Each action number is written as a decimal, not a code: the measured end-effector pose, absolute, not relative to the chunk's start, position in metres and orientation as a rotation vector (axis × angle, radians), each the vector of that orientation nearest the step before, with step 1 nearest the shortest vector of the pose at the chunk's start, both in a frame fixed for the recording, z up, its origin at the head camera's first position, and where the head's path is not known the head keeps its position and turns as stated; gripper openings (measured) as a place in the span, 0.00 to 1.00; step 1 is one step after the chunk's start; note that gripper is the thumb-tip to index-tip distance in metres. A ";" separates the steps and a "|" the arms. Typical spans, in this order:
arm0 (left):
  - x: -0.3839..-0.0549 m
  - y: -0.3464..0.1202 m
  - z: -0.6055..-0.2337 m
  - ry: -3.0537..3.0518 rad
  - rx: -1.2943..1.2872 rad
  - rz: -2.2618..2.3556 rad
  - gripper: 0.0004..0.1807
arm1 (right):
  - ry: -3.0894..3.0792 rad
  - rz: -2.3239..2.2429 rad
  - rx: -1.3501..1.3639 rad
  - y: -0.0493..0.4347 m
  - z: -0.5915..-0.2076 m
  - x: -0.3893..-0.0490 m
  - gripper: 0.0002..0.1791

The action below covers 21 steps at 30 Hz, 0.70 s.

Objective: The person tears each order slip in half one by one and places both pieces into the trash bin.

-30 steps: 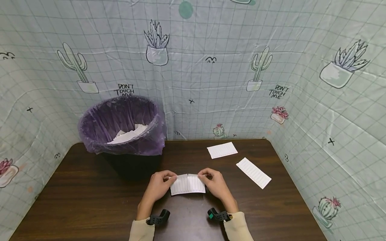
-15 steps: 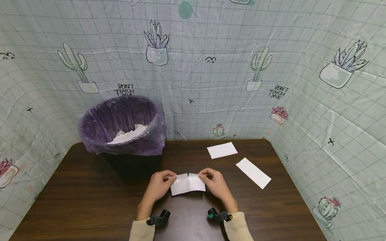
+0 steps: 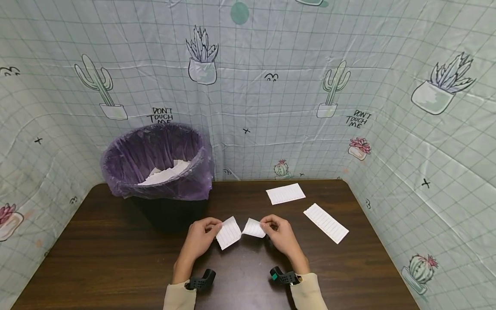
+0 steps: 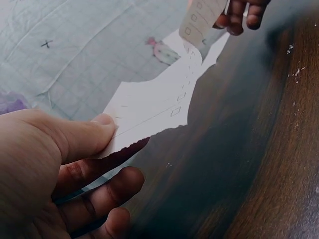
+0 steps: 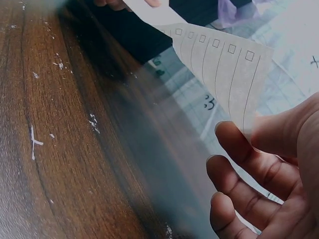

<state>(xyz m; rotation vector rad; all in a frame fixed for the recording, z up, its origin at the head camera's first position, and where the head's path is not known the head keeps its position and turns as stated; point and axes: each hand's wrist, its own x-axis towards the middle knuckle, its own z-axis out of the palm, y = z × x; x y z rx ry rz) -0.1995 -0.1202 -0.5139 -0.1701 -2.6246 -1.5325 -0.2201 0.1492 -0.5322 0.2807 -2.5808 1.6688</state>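
Observation:
Between the two hands is a lined slip of paper [image 3: 229, 234] with small printed checkboxes, torn down its middle. Its halves spread apart in a V and appear joined only at a narrow spot near the lower edge. My left hand [image 3: 201, 237] pinches the left half between thumb and forefinger. On the other side, my right hand [image 3: 280, 234] pinches the right half [image 5: 219, 64] the same way, and that piece curls and twists. In the left wrist view the left half [image 4: 149, 102] shows a ragged edge, with the remaining left fingers loosely bent below it.
A black bin with a purple liner [image 3: 190, 189] stands at the back left, white paper scraps [image 3: 166, 173] inside. Two more lined slips lie at the right: a farther slip [image 3: 286, 193] and a nearer slip [image 3: 326, 223]. Patterned cloth [image 3: 248, 99] walls the dark wooden table [image 3: 116, 267].
A short tear at the slip's top edge has run down almost through it. The halves have swung apart, and both hands have moved slightly outward.

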 end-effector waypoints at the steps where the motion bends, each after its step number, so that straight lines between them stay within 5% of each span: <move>1: -0.200 -0.120 -0.514 -2.623 -0.169 -1.531 0.04 | -2.581 1.670 0.279 0.149 -0.532 -0.220 0.03; 21: -0.198 -0.123 -0.512 -2.612 -0.157 -1.594 0.04 | -2.577 1.613 0.269 0.152 -0.535 -0.220 0.05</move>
